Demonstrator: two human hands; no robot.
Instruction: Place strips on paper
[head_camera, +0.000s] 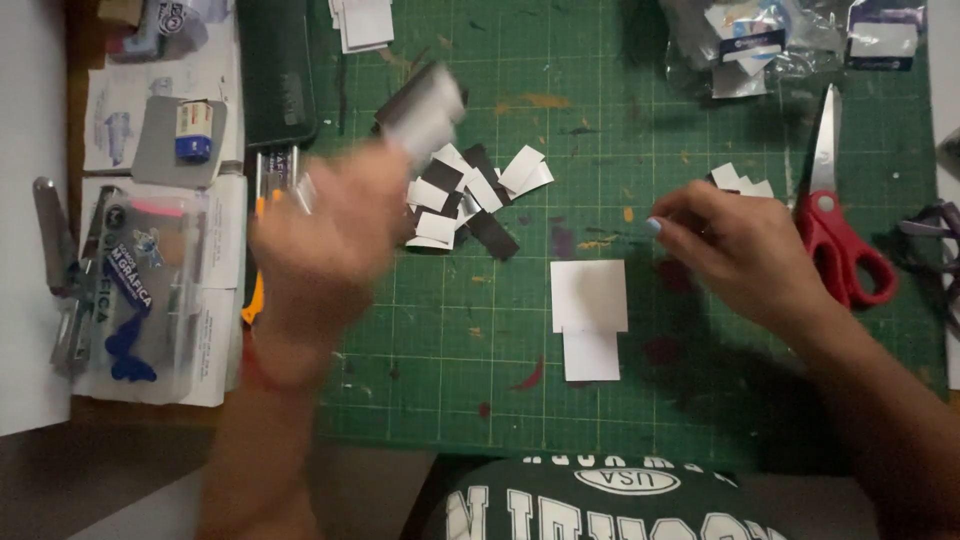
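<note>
My left hand (325, 245) is blurred by motion over the left side of a green cutting mat (600, 130); it holds a dark and silvery sheet piece (425, 105) raised above the mat. A pile of small black and white cut pieces (470, 195) lies just right of that hand. My right hand (735, 250) rests on the mat with fingers curled, its fingertips by a few small white pieces (740, 182); whether it grips one I cannot tell. Two white paper squares (588, 315) lie between my hands.
Red-handled scissors (835, 215) lie right of my right hand. Clear plastic bags with cards (770, 40) sit at the top right. A clear plastic box (140, 290), a dark case (275, 70), tools and papers crowd the left side.
</note>
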